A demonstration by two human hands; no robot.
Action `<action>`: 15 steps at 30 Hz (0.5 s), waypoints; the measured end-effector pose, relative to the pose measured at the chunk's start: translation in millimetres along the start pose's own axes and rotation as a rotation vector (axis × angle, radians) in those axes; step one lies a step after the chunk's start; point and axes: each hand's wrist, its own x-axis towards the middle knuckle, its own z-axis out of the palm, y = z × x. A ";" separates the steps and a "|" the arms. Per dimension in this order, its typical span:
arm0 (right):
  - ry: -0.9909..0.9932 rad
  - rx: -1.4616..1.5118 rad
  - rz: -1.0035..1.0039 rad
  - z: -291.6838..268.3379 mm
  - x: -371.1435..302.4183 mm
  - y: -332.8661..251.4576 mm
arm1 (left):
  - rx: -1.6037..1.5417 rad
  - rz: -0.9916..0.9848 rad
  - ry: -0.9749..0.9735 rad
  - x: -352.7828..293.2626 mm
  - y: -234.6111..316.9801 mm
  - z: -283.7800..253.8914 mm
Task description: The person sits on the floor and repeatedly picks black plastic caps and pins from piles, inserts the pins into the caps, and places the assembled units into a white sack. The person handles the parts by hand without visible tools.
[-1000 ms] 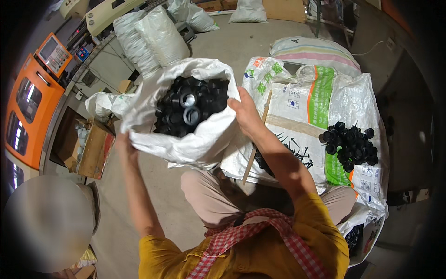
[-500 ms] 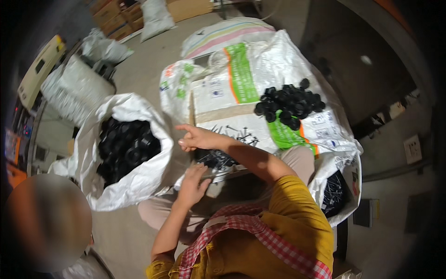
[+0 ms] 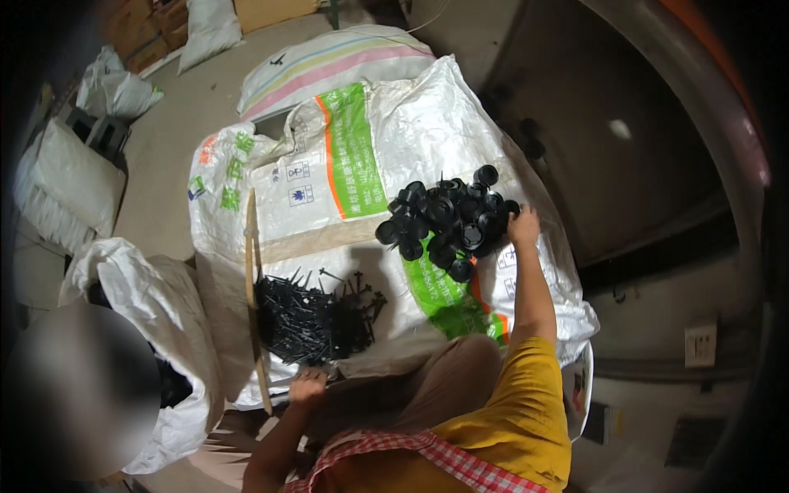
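Concrete floor (image 3: 168, 156) surrounds a low work surface covered by a flattened white woven sack (image 3: 362, 181) with a green stripe and orange edging; a striped sack (image 3: 329, 62) lies behind it, and further white filled bags (image 3: 70, 185) sit at the far left.

Head view: the right hand (image 3: 523, 225) is extended forward with the arm nearly straight, resting at the right edge of the pile of black round caps (image 3: 450, 220). Its fingers touch the outermost caps; whether the grip is pressed on one or merely laid against them cannot be told, as the fingertips merge with the dark parts. The caps lie heaped with their open ends facing various ways, several upward.

The left hand (image 3: 306, 386) sits at the near edge of the sack, just below the heap of black nail-like pins (image 3: 316, 316). Its fingers are curled downward; whether the grip pinches anything cannot be told. The pins lie tangled, their long axes running in all directions, some points sticking up from the heap.

A thin wooden stick (image 3: 253, 304) lies just left of the pins, its long axis running away from the person. An open white bag (image 3: 164, 329) stands at the person's left.
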 end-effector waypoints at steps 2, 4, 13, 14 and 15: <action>0.081 -0.056 -0.056 16.9 24.6 21.4 | -0.001 -0.009 0.088 7.0 10.7 -14.1; 0.008 -0.037 -0.083 20.8 34.2 4.3 | 0.000 -0.046 0.026 5.8 13.8 -20.0; -0.609 -0.051 0.030 68.6 61.9 -55.7 | -0.077 -0.018 -0.094 15.8 13.8 -40.8; -0.617 0.000 -0.076 96.0 69.9 -48.3 | -0.072 -0.016 -0.106 17.5 13.7 -42.6; -0.716 0.119 -0.088 99.0 64.9 -63.4 | -0.067 -0.026 -0.117 15.5 16.1 -44.2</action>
